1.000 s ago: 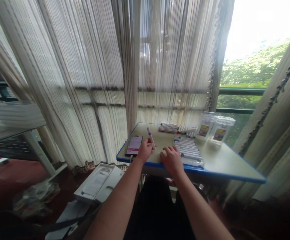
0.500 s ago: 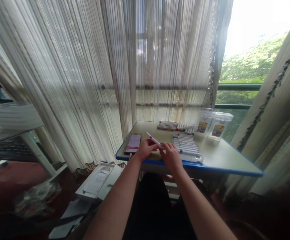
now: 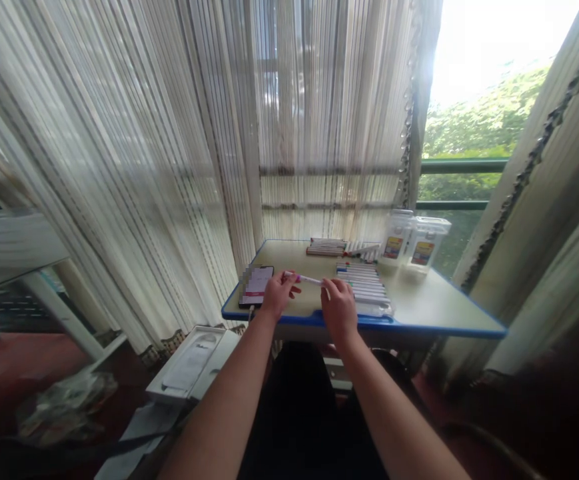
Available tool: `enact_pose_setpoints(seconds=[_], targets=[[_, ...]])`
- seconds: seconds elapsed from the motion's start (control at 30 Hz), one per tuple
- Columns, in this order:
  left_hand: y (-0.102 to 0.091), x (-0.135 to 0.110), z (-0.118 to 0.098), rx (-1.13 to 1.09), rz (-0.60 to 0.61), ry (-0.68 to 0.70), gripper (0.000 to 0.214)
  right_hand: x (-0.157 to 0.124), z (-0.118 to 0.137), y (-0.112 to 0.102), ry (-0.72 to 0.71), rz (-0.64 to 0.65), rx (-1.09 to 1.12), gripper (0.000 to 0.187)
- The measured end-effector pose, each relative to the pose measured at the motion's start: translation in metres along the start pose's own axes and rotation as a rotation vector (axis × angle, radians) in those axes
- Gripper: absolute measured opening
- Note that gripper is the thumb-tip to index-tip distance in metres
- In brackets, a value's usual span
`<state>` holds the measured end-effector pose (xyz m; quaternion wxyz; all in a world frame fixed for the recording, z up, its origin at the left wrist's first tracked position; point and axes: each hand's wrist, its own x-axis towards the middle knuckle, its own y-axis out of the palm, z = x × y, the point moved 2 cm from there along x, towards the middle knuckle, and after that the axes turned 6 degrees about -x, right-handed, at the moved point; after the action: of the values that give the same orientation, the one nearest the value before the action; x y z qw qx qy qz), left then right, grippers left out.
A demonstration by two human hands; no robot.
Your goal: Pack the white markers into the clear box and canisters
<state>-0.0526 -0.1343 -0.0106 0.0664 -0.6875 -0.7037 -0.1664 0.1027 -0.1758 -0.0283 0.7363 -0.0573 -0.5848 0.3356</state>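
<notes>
A white marker [image 3: 310, 280] with a purple band lies nearly level between my two hands, just above the desk. My left hand [image 3: 278, 293] pinches its left end near the purple band. Around its right end the fingers of my right hand [image 3: 338, 300] are closed. Right of that hand, a row of white markers [image 3: 366, 285] lies side by side on the desk, one or two with green or blue marks. A phone [image 3: 258, 287] with its screen lit rests left of my left hand, a cable at its lower edge.
The desk [image 3: 434, 300] has a blue edge. Further back lie more markers [image 3: 326, 245], and two clear plastic cases [image 3: 423, 247] stand at the right. An opened white box [image 3: 192, 360] sits low on the left. Striped curtains [image 3: 194, 133] hang behind.
The marker has turned from slanting to nearly level. My left hand has risen to its purple-banded end, and my hands are further apart. The whole view has shifted slightly.
</notes>
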Motion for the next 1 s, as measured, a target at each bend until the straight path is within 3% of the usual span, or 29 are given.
enact_pose_setpoints(seconds=[0.23,0.43,0.53,0.67,0.83,1.0], targets=[[0.001,0.001,0.002,-0.008,0.004,-0.041,0.032,-0.003,0.004,-0.005,-0.038,-0.054,0.023,0.027],[0.002,0.003,-0.005,0.066,0.058,0.015,0.04,-0.007,0.003,-0.025,-0.089,-0.126,-0.19,0.024],[0.018,0.0,-0.01,0.156,0.207,0.04,0.038,0.002,-0.02,-0.046,-0.128,-0.111,-0.195,0.023],[0.066,-0.012,-0.007,0.34,0.511,0.066,0.03,0.012,-0.074,-0.075,-0.185,-0.122,-0.111,0.025],[0.112,-0.019,0.0,0.571,0.447,0.378,0.025,-0.004,-0.131,-0.086,-0.145,-0.096,-0.089,0.023],[0.111,-0.018,0.004,0.689,0.379,0.444,0.02,-0.016,-0.145,-0.078,-0.095,-0.012,-0.026,0.022]])
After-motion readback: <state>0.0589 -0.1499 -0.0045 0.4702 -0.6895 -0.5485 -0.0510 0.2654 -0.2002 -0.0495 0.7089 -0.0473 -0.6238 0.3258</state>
